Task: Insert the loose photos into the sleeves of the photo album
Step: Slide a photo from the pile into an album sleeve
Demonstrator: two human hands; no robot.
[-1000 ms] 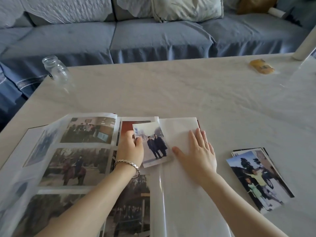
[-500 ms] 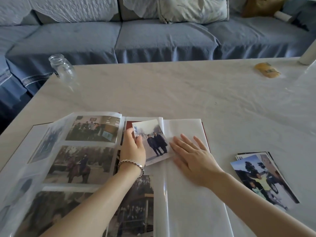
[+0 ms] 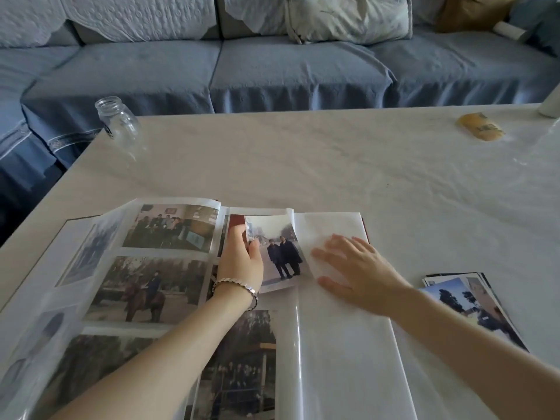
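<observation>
At the near edge, album [image 3: 333,374]: open on the table [image 3: 333,165], filled pages left, blank white page right.
Loose stack [image 3: 472,307]: right of the album, beside the right forearm.
Left hand [image 3: 242,262]: pinches the photo [image 3: 278,247] by its left edge.
Right hand [image 3: 360,274]: flat, fingers spread, pressing the blank page.
Photo: between both hands over the spine, long axis near-to-far, slightly tilted; probably goes right, into that page's sleeve.
Jar [image 3: 119,125]: far left, well apart.
</observation>
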